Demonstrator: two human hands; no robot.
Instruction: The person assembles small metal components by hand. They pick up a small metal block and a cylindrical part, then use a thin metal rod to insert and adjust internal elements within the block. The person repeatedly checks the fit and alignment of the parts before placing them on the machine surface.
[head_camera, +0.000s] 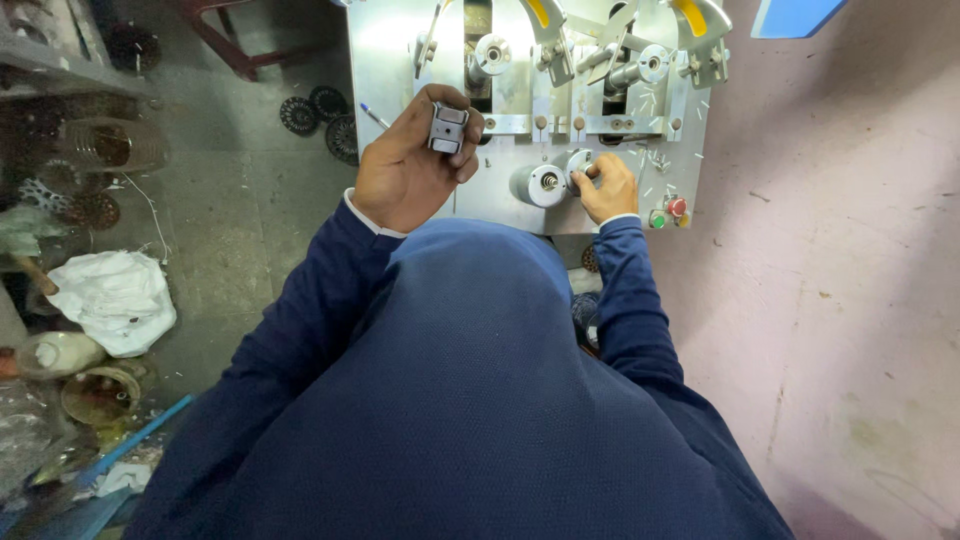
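Note:
My left hand (408, 160) holds a small grey metal block part (447, 127) between thumb and fingers, raised in front of the steel machine panel (390, 60). My right hand (606, 188) grips a round silver piece (578, 163) against the machine, just right of a short metal cylinder with a shaft (541, 185). Both arms wear dark blue sleeves. The blue garment fills the lower middle of the view and hides what lies under it.
Red and green push buttons (668, 213) sit by my right hand. Clamp levers with yellow grips (690, 18) stand at the panel's top. Black toothed discs (320, 112) lie on the grey floor, a white cloth (118, 297) and clutter at left. A pink wall (840, 250) is at right.

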